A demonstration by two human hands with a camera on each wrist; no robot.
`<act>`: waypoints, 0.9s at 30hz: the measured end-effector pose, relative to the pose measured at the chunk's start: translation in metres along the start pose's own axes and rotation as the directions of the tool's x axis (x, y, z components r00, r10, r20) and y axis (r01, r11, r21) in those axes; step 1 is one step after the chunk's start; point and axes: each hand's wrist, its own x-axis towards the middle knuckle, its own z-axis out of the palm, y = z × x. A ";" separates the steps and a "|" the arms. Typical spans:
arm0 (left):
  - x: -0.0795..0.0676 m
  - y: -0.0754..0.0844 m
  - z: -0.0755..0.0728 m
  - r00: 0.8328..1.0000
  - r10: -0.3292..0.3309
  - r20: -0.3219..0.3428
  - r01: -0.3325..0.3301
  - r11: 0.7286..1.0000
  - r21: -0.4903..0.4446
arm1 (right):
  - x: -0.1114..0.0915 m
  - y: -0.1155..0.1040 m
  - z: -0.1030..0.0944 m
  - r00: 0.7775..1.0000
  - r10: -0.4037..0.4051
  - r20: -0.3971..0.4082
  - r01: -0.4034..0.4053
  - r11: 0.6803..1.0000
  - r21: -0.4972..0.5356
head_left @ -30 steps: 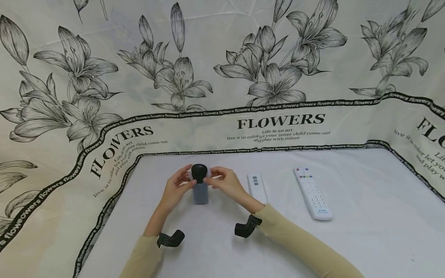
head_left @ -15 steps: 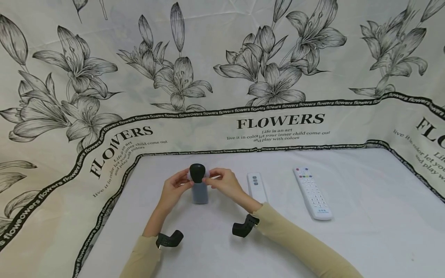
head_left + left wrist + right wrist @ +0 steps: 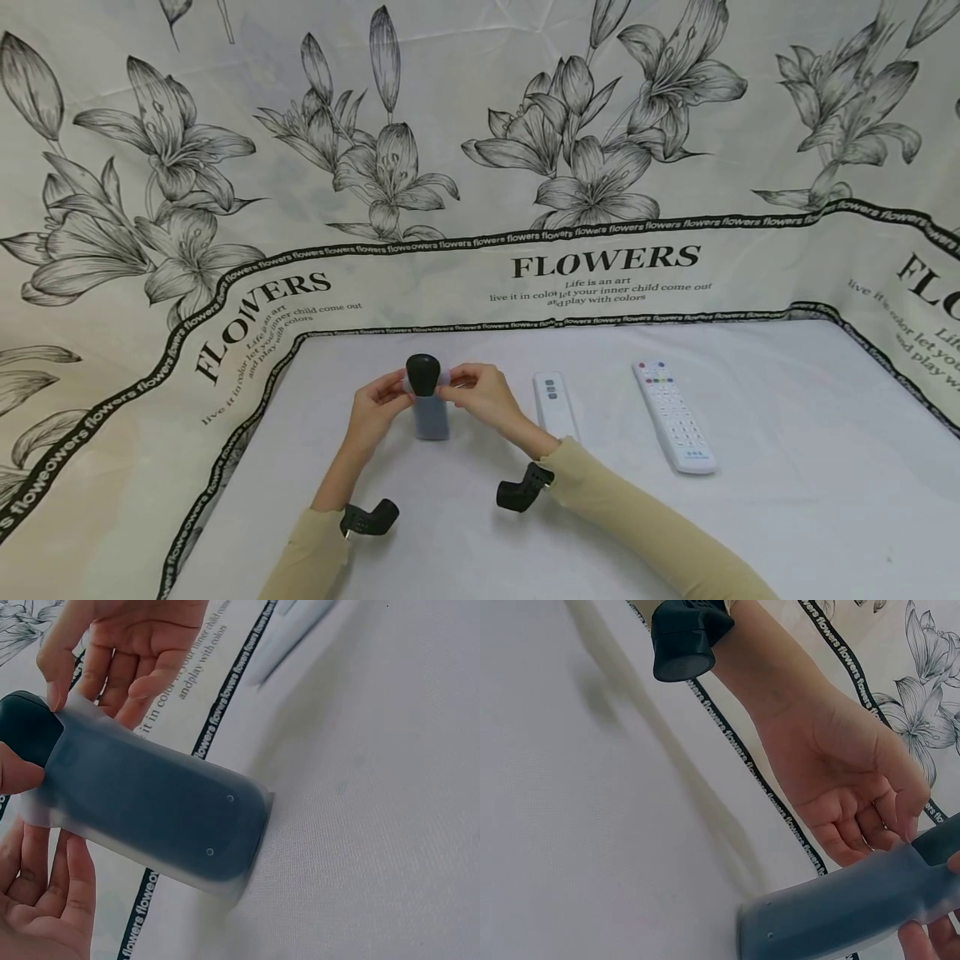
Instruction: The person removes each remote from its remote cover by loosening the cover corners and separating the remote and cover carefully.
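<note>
A dark, slim, remote-shaped object (image 3: 423, 375) sits inside a translucent silicone sleeve (image 3: 431, 419), its rounded black end sticking out of the sleeve's open top. The lower end of the sleeve meets the white table, and two small round marks show near that end in the left wrist view. My left hand (image 3: 372, 414) pinches the sleeve's rim on the left between thumb and fingers. On the other side, my right hand (image 3: 489, 398) pinches the same rim. The object's button face is not visible.
A white remote with few buttons (image 3: 555, 407) lies right of my right hand, partly behind the forearm. Farther right lies a longer white remote (image 3: 675, 417) with many buttons. Flower-printed cloth (image 3: 420, 283) stands behind and beside the white table (image 3: 810, 467).
The black end has shifted slightly left and leans a little more that way. My right hand and wrist have moved slightly left. Both hands keep their pinch on the sleeve's rim.
</note>
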 end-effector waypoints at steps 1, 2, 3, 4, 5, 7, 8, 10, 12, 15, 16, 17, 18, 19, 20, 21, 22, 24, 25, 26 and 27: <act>0.000 0.000 0.000 1.000 -0.004 -0.004 0.004 1.000 -0.001 | 0.000 0.000 0.000 1.000 -0.001 -0.006 0.001 1.000 -0.004; 0.000 0.000 0.001 1.000 -0.005 -0.009 0.005 1.000 0.000 | 0.000 0.000 0.001 1.000 -0.004 -0.014 0.004 1.000 -0.011; -0.001 0.000 0.001 1.000 -0.006 -0.015 0.006 1.000 -0.001 | 0.000 0.000 0.001 1.000 -0.009 -0.022 0.008 1.000 -0.019; -0.001 0.000 0.002 1.000 -0.003 -0.019 0.003 1.000 0.002 | 0.000 0.000 0.001 0.999 -0.013 -0.030 0.012 1.000 -0.028; -0.001 -0.001 0.002 1.000 0.000 -0.024 0.001 1.000 0.003 | 0.000 0.000 0.001 0.999 -0.018 -0.036 0.017 0.999 -0.034; -0.001 -0.001 0.003 0.999 0.011 -0.033 -0.011 1.000 0.012 | 0.001 0.000 0.001 0.999 -0.027 -0.047 0.025 0.999 -0.042; -0.001 -0.002 0.003 0.999 0.016 -0.039 -0.016 1.000 0.017 | 0.001 0.000 0.002 0.998 -0.031 -0.050 0.029 0.999 -0.046; -0.001 -0.002 0.004 0.999 0.022 -0.046 -0.021 0.999 0.025 | 0.001 0.000 0.002 0.998 -0.036 -0.055 0.033 0.998 -0.051; -0.002 -0.002 0.004 0.998 0.026 -0.053 -0.024 0.999 0.031 | 0.002 0.000 0.002 0.998 -0.037 -0.058 0.034 0.998 -0.053; -0.002 -0.001 0.005 0.998 0.020 -0.056 -0.018 0.999 0.029 | 0.002 0.000 0.003 0.997 -0.040 -0.064 0.037 0.998 -0.054; -0.003 0.000 0.005 0.998 0.018 -0.055 -0.017 0.999 0.028 | 0.002 0.000 0.003 0.997 -0.041 -0.066 0.038 0.998 -0.051; -0.003 0.000 0.005 0.998 0.015 -0.055 -0.014 0.999 0.030 | 0.002 0.000 0.003 0.997 -0.042 -0.068 0.038 0.998 -0.049; -0.003 0.000 0.005 0.998 0.013 -0.056 -0.011 0.999 0.032 | 0.002 0.000 0.003 0.997 -0.041 -0.070 0.038 0.998 -0.046; -0.003 0.001 0.006 0.998 0.010 -0.057 -0.008 0.999 0.032 | 0.002 -0.001 0.003 0.997 -0.038 -0.072 0.035 0.998 -0.043; -0.003 0.000 0.006 0.998 0.009 -0.059 -0.007 0.999 0.034 | 0.001 -0.001 0.003 0.997 -0.037 -0.073 0.034 0.999 -0.038; -0.004 0.001 0.006 0.998 0.009 -0.061 -0.007 0.999 0.037 | 0.001 -0.001 0.003 0.997 -0.034 -0.073 0.032 0.999 -0.035; -0.004 0.000 0.006 0.998 0.009 -0.064 -0.007 0.999 0.039 | 0.001 -0.001 0.003 0.997 -0.030 -0.073 0.028 0.999 -0.029; -0.004 0.000 0.006 0.997 0.010 -0.074 -0.007 0.999 0.041 | 0.002 -0.001 0.004 0.997 -0.022 -0.071 0.021 1.000 -0.016; -0.004 -0.001 0.006 0.997 0.011 -0.078 -0.008 0.999 0.040 | 0.002 -0.001 0.004 0.998 -0.020 -0.068 0.020 1.000 -0.009; -0.004 -0.001 0.006 0.997 0.013 -0.081 -0.010 0.999 0.042 | 0.002 -0.001 0.004 0.998 -0.018 -0.063 0.018 1.000 -0.001; -0.005 -0.001 0.005 0.996 0.014 -0.085 -0.010 0.999 0.043 | 0.002 -0.001 0.004 0.998 -0.015 -0.058 0.015 1.000 0.006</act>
